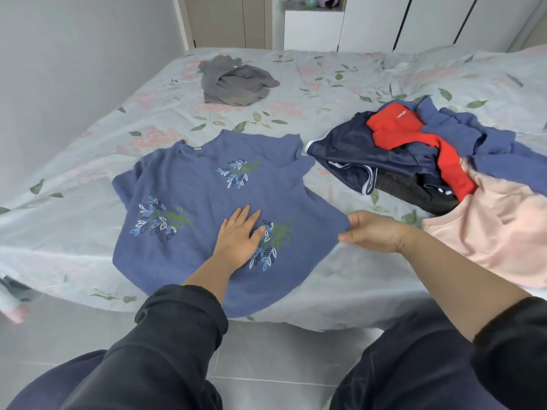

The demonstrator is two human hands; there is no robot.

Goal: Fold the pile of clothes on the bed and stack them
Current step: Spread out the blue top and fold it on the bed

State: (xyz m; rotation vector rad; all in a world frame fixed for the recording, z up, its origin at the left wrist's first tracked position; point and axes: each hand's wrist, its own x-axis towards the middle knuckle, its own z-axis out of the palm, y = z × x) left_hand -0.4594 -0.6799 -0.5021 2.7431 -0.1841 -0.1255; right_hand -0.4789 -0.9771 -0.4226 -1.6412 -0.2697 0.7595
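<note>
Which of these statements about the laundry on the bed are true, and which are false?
1. The left hand lies flat on the blue leaf-print shirt. True.
2. The right hand is empty. False: it pinches the shirt's right edge.
3. A grey garment lies by itself farther back on the bed. True.
4. The pile of clothes sits to the left of the shirt. False: it lies to the shirt's right.
</note>
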